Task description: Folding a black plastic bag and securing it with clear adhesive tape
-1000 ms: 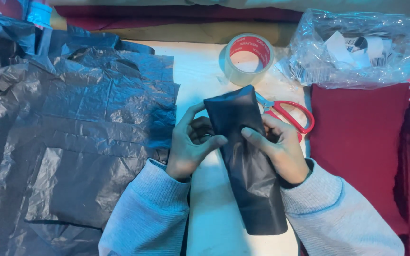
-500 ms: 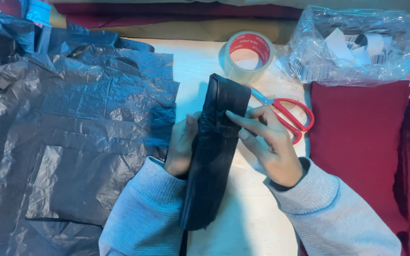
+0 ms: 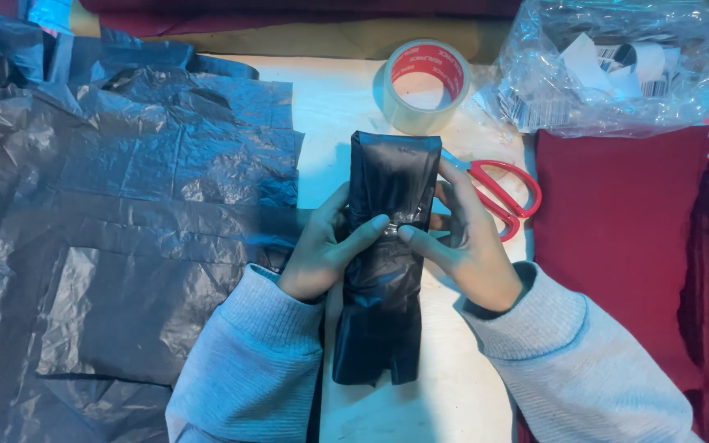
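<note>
Fingers: both sets are clamped on a black plastic-wrapped parcel, thumbs pressed together over a strip of clear tape at its middle, seemingly so the wrap is kept shut. Left hand: curled round the parcel's left edge. Right hand: cupped against the right edge, wrist angled inward. Parcel: held lengthwise above the pale table, between both grey sleeves. Nearby: tape roll just beyond the parcel; red-handled scissors beside the right hand; black plastic sheets at left; folded red cloth at right.

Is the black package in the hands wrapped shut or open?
Wrapped shut: the black package is a tight bundle, both thumbs pressing a clear tape strip across it.
</note>
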